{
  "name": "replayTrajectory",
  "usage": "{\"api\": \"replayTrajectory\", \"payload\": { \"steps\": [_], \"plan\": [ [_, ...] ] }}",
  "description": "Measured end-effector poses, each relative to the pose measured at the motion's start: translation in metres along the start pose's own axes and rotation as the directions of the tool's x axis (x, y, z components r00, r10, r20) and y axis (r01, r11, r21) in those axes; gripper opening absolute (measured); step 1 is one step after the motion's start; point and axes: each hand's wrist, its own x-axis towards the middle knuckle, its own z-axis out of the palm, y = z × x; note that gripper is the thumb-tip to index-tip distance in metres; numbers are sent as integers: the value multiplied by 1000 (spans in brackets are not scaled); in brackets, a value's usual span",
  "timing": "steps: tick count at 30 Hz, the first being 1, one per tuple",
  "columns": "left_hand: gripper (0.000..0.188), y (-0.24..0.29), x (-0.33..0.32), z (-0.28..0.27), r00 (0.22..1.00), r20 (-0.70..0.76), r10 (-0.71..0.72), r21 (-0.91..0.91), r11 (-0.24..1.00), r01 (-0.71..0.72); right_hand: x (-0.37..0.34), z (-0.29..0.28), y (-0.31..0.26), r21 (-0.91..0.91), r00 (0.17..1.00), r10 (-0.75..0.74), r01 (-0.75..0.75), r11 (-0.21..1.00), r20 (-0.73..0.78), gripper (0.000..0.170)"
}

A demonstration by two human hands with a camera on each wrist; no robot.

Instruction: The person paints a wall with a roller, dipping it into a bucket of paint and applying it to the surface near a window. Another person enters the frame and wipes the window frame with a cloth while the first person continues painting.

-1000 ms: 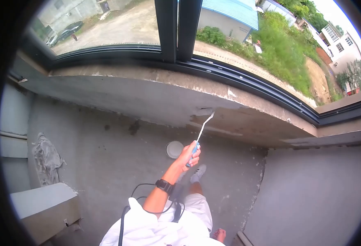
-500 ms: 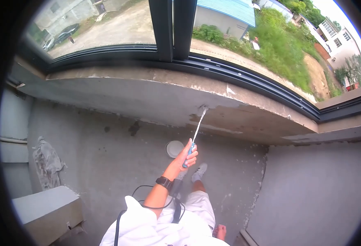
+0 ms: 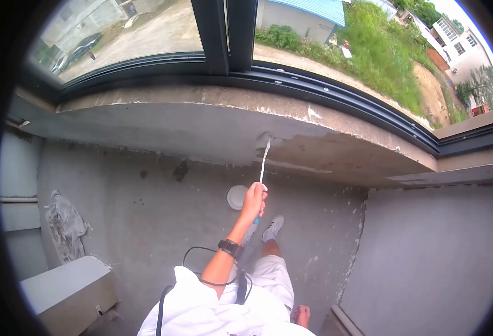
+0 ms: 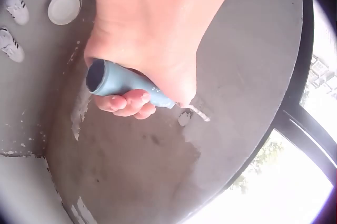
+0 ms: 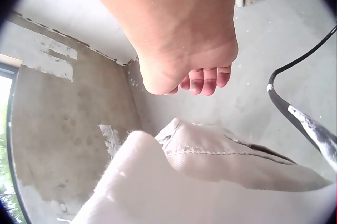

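Note:
My left hand [image 3: 255,203] grips what looks like a paint roller [image 3: 265,159] by its blue handle [image 4: 124,81], fingers curled around it. From the fist a thin rod caked in white reaches to the wall below the window [image 3: 325,147]. Its far end meets the wall near the border between grey coating and a browner bare patch; the roller head hardly stands out from the grey. Low by the shorts hangs my right hand [image 3: 301,316], holding nothing, its fingers [image 5: 209,82] loosely bent in the right wrist view.
A round white bucket [image 3: 236,197] stands on the floor beyond my shoes. Crumpled sheeting [image 3: 66,224] lies at the left, near a grey box-like block [image 3: 70,285]. A black cable [image 3: 201,249] loops at my waist. The sill [image 3: 229,99] juts above the wall.
The rod's far end has shifted left and up along the wall. My left hand has turned, so its back now covers most of the blue handle. The right hand stays low.

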Motion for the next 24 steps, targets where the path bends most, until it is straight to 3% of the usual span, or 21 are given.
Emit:
{"api": "replayTrajectory", "payload": {
  "steps": [4, 7, 11, 14, 19, 24],
  "plan": [
    [39, 0, 3, 4, 995, 6, -95, 31, 995, 95, 2, 6, 5, 2, 1000, 0, 0, 1000, 0, 18],
    [40, -8, 7, 12, 993, 80, -82, -55, 995, 86, 1, 12, 5, -23, 1000, -26, 26, 999, -4, 18],
    [37, -19, 11, 27, 988, 149, -47, -16, 999, 50, -7, 17, -3, -58, 998, -66, 66, 996, 7, 16],
    [35, -23, 8, 35, 994, 89, -57, -92, 994, 65, -8, 14, -10, 55, 1000, -3, 3, 998, 9, 15],
    [36, -18, 18, 13, 999, 13, -49, -177, 983, 51, -12, 10, -9, 82, 999, 21, -19, 996, -26, 15],
    [40, -24, 21, 5, 990, 120, -69, -118, 990, 83, -8, 11, 2, 51, 998, 57, -57, 997, 12, 14]
  ]
}}
